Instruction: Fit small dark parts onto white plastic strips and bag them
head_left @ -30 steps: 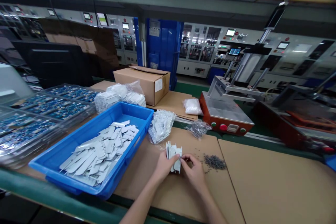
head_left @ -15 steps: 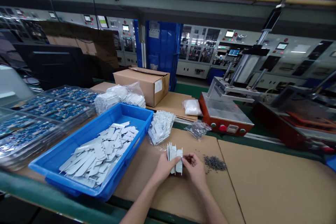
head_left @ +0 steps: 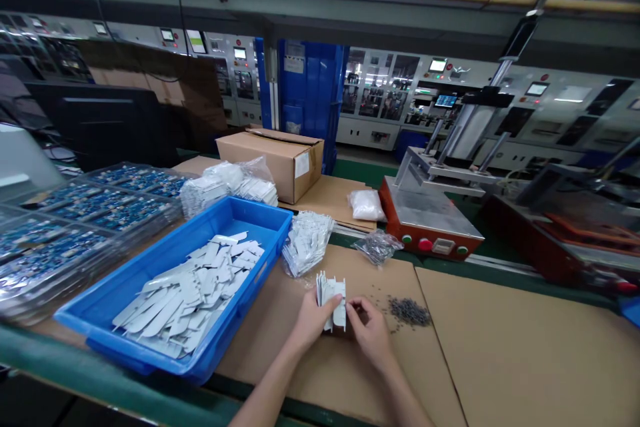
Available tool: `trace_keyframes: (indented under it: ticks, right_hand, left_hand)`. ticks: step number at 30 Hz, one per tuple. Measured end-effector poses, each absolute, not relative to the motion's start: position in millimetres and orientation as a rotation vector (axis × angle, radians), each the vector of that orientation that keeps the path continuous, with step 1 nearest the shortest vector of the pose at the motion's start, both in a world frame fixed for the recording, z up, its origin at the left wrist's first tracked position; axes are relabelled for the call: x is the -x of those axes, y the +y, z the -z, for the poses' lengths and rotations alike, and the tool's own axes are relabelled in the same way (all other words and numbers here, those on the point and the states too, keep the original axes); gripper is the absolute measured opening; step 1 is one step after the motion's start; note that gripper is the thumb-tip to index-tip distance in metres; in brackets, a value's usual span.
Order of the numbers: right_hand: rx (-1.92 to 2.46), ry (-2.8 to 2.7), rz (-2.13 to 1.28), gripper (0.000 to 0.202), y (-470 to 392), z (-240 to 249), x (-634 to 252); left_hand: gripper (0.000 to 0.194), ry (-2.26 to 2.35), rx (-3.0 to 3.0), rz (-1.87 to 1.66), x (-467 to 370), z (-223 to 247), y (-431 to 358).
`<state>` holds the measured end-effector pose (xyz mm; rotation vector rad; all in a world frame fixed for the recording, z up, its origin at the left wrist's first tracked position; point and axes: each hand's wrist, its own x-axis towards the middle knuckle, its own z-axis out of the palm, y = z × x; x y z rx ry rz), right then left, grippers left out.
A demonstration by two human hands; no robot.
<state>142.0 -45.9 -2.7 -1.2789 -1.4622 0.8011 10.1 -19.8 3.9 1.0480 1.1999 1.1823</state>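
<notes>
My left hand (head_left: pixel 311 317) is closed round a small stack of white plastic pieces (head_left: pixel 326 288), held upright over the cardboard, with the thumb across the front piece. Just right of the stack, my right hand (head_left: pixel 371 328) has its thumb and fingertips drawn together close to the front piece's edge. Anything between those fingertips is too small to make out. Beside the right hand lies a loose pile of small dark grey parts (head_left: pixel 410 311), with a few scattered around it.
At left stands a blue bin (head_left: pixel 240 303) of similar white pieces. Behind are bagged white pieces (head_left: pixel 307 240), a carton (head_left: pixel 280 159) and a clear bag (head_left: pixel 379 247). A red-based press (head_left: pixel 430 220) stands at back right. Clear trays (head_left: pixel 113 240) of blue circuit boards sit far left.
The stack and my left hand have shifted very slightly left. My right fingertips, earlier at the front piece's edge, now sit a little lower and slightly apart from it.
</notes>
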Motion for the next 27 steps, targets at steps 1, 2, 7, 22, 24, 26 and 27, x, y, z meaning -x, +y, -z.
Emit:
trace_keyframes:
  ticks: [1, 2, 7, 22, 24, 26, 27]
  right_hand:
    - [1.280, -1.475, -0.822, 0.023, -45, 3, -143]
    - [1.277, -1.485, -0.855, 0.022, -45, 3, -143]
    - [1.269, -1.473, -0.951, 0.020, -44, 6, -144]
    - [1.927, -1.579, -0.014, 0.019, -24, 24, -188]
    - [1.961, -1.605, 0.006, 0.018, -22, 25, -192]
    - [1.927, -1.618, -0.021, 0.017, -23, 24, -191]
    - [1.876, -1.617, -0.062, 0.018, -24, 23, -188]
  left_hand:
    - [0.033, 1.212, -1.053, -1.185, -10, -4, -20]
    - [0.032, 1.230, -1.059, -1.189, -10, -3, -20]
    - [0.032, 1.252, -1.114, -1.209, -11, -1, -20]
    - [0.030, 1.662, -1.505, -1.119, 6, 8, -13]
    - [0.029, 1.651, -1.469, -1.170, 6, 6, -12]
    - [0.027, 1.608, -1.405, -1.219, 3, 5, -12]
    - [0.026, 1.579, -1.366, -1.232, 2, 5, -13]
